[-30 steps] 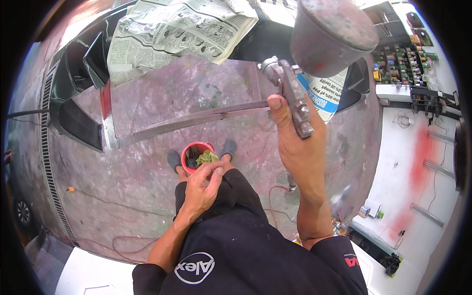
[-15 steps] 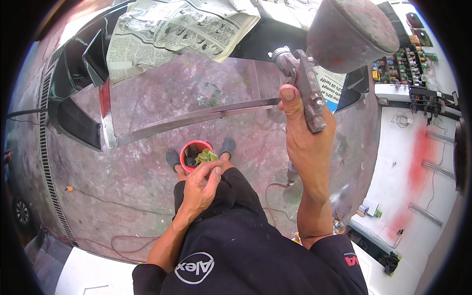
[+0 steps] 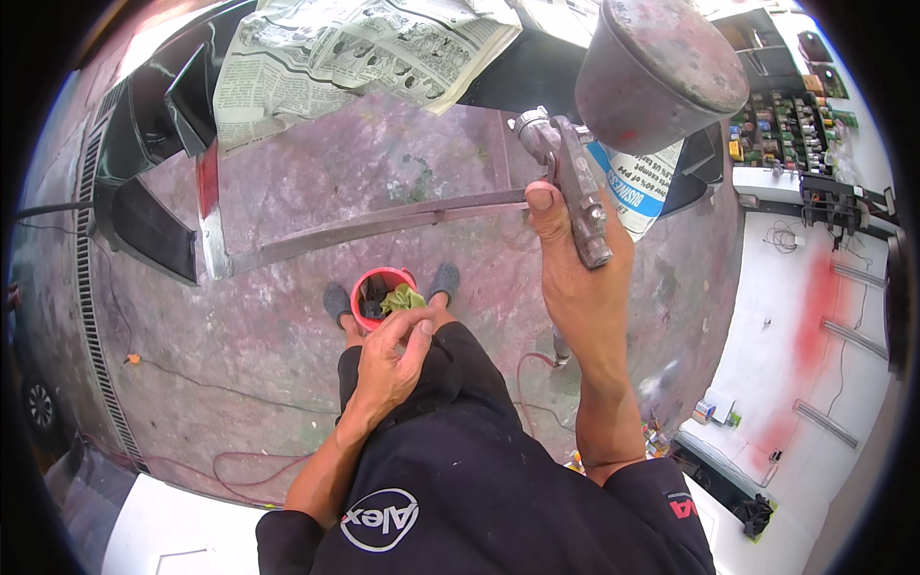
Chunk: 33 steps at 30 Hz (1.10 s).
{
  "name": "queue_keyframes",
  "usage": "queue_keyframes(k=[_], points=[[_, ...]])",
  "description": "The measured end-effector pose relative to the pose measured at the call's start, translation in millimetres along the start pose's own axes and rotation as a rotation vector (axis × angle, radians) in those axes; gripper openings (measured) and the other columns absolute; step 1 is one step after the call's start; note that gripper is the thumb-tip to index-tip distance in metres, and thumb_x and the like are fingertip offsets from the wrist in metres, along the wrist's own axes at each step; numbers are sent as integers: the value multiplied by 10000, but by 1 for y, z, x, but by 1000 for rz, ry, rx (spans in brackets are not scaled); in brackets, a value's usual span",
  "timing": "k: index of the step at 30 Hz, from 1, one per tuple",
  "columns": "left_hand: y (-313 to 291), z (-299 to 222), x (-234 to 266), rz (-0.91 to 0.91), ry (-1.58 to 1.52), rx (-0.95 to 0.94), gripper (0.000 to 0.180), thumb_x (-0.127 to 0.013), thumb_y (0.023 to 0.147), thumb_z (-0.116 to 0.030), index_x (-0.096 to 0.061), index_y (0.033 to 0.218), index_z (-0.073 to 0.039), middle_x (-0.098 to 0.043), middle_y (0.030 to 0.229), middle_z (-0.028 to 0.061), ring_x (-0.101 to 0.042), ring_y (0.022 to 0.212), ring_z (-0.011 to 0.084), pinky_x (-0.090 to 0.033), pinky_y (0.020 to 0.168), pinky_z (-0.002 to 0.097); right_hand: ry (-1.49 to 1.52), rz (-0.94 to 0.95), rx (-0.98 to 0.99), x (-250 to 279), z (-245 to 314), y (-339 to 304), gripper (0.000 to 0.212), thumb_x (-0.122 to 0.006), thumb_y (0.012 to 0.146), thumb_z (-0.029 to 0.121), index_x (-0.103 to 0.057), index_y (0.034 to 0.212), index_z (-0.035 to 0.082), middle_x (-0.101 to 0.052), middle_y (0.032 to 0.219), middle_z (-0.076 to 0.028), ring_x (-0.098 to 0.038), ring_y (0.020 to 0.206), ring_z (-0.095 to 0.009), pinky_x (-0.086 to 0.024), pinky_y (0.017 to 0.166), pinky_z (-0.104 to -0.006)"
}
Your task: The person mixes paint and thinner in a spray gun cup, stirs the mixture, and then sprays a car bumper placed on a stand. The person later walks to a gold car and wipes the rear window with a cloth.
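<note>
My right hand [image 3: 586,278] is closed round a grey metal spray gun [image 3: 575,192], raised at the right with the thumb along its back. On top of the gun sits a big paint-stained cup [image 3: 661,81]. My left hand [image 3: 393,359] hangs low in front of my lap, its fingers curled together and the thumb close to their tips; nothing shows in it. Ahead of me is a dark car bumper [image 3: 153,225] with a long greyish lower strip [image 3: 383,227]. Newspaper [image 3: 355,62] covers part of its upper side, and another printed sheet [image 3: 637,187] lies behind the gun.
Between my feet stands a red bucket [image 3: 359,311] holding a yellow-green cloth [image 3: 402,300] and dark material. A red hose [image 3: 522,383] trails on the stained floor [image 3: 287,335]. Shelved bottles and cans [image 3: 781,134] stand at far right, beside a white wall [image 3: 767,335] with red overspray.
My right hand and the spray gun have shifted a little left and slightly down, showing more of the printed sheet behind. My left hand has stayed in place.
</note>
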<state>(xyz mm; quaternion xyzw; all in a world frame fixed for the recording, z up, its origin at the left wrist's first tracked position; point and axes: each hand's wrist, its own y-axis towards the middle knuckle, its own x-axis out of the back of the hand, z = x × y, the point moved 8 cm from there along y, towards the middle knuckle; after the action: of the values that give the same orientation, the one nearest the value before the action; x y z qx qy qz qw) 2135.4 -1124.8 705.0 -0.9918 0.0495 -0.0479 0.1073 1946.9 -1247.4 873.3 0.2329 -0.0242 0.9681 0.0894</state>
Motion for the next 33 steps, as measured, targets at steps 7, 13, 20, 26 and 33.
queue_keyframes(k=[7, 13, 20, 26, 33], points=[[-3, 4, 1, -1, -4, 6, 231, -683, 1096, -176, -748, 1212, 13, -721, 980, 95, -659, 795, 174, -524, 768, 315, -20, 65, -106, -11, -16, -6, 398, -801, 1045, 359, -704, 1182, -2, -655, 825, 2, -523, 737, -66, -434, 632, -281], [-3, 5, 1, -5, -17, 19, 232, -683, 1098, -180, -752, 1207, 13, -726, 988, 97, -660, 800, 171, -525, 776, 311, 24, 73, -93, -15, -24, -7, 405, -808, 1039, 368, -714, 1171, -3, -658, 812, 5, -538, 729, -64, -444, 638, -278], [1, 7, -3, 34, -11, 66, 220, -670, 1094, -142, -763, 1230, 4, -777, 1056, 75, -709, 995, 144, -533, 884, 292, 55, -14, -57, -1, -7, -1, 384, -782, 1061, 368, -724, 1215, 21, -614, 803, 49, -501, 707, -41, -419, 617, -262], [1, 6, 4, 23, 75, 1, 241, -682, 1065, -149, -741, 1235, 12, -768, 1198, 163, -752, 1087, 297, -568, 958, 382, -84, 39, -209, -9, -17, -7, 389, -737, 1089, 382, -727, 1260, 34, -610, 891, 30, -526, 814, -68, -438, 723, -268], [-4, 14, 3, -20, -30, -33, 257, -656, 1074, -195, -746, 1235, -15, -693, 983, 104, -660, 831, 231, -526, 754, 362, -33, -51, -204, 1, -19, -9, 446, -744, 1076, 443, -725, 1221, 21, -655, 945, 12, -560, 865, -99, -454, 788, -285]])
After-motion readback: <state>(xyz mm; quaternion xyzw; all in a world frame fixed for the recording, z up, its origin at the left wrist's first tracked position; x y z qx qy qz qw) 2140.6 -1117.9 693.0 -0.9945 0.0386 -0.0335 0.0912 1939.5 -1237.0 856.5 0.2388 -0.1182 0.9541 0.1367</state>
